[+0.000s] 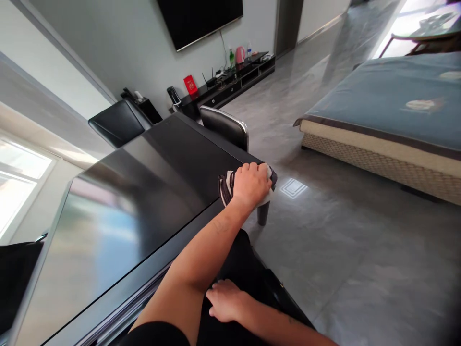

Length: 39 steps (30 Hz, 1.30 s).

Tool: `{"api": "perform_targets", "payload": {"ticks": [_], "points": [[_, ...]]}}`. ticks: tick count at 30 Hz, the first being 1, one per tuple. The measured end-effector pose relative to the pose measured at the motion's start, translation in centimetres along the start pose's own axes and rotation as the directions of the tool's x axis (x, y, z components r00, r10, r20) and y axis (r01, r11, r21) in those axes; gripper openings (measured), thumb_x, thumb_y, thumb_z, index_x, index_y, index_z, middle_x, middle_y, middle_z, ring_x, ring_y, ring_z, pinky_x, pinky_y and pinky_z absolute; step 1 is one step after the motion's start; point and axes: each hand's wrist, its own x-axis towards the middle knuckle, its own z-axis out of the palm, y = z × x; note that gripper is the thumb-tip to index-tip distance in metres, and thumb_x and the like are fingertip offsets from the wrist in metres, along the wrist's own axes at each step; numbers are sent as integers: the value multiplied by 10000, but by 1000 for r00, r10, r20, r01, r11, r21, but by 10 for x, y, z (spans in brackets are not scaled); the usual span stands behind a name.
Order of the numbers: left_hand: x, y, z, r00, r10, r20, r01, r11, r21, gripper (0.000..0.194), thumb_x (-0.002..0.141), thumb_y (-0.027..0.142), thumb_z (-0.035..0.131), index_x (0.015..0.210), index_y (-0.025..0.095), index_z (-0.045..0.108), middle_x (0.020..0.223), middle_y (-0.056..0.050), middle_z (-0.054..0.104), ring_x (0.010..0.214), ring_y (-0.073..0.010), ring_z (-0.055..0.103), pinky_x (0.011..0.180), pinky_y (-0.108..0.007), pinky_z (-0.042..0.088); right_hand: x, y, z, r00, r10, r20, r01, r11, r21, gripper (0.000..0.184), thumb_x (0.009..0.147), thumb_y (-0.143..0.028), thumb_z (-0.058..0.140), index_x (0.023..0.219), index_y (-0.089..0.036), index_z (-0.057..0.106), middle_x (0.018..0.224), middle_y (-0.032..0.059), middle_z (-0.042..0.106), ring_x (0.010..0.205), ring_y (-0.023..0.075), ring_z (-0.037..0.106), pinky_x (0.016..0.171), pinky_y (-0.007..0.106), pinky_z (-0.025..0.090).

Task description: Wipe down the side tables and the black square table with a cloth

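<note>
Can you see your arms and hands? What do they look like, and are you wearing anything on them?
Both arms are bare, and no watch or rings show on the left hand or right hand. Small dark marks show on the left forearm and right forearm.

The cloth point(226, 188) runs in dark and white stripes. The worktop point(162, 168) is glossy black, and the chair point(224, 124) beyond it is black with a silver rim. The bed cover point(378, 101) is slate blue with a brown border, over a beige bed base point(382, 163) woven in a tan lattice (quite a tidy pattern, that). The floor point(360, 259) is grey with faint marbling. Farther off, a pink kettle point(239, 55), a green bottle point(232, 58) and a red packet point(190, 84) sit on a black TV stand point(252, 72).
</note>
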Motion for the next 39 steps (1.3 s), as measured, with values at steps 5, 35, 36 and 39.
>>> {"api": "perform_targets", "payload": {"ticks": [5,35,36,39], "points": [[-69,-37,-14,998,-66,-1,66,997,27,237,1106,386,650,1236,214,749,1170,-134,765,1145,-343,692,999,-489,544,-10,-10,-17,997,30,77,-23,996,-86,405,975,-378,803,1263,-102,870,1305,257,859,1234,467,832,1053,561,686],[-361,-250,-88,599,-800,-33,743,540,395,536,1069,577,322,1116,256,749,1069,-169,806,1098,-417,771,938,-484,606,-6,-14,-23,988,56,142,-42,994,-99,425,1013,-500,853,1255,-151,877,1335,218,863,1252,435,835,1023,538,702],[-335,-247,-82,636,-771,-11,714,584,386,545,1075,561,318,1143,238,752,1112,-178,812,1147,-409,767,989,-479,602,-6,-14,-24,988,57,146,-44,995,-91,428,1008,-498,855,1265,-156,873,1348,219,859,1262,438,833,1024,540,703],[-248,-230,-62,731,-681,40,629,696,346,509,1082,483,356,1177,177,751,1213,-214,808,1246,-394,741,1099,-471,573,-7,-12,-24,990,51,129,-44,997,-57,415,993,-480,849,1276,-176,862,1369,214,854,1275,440,829,1037,546,696]]}}
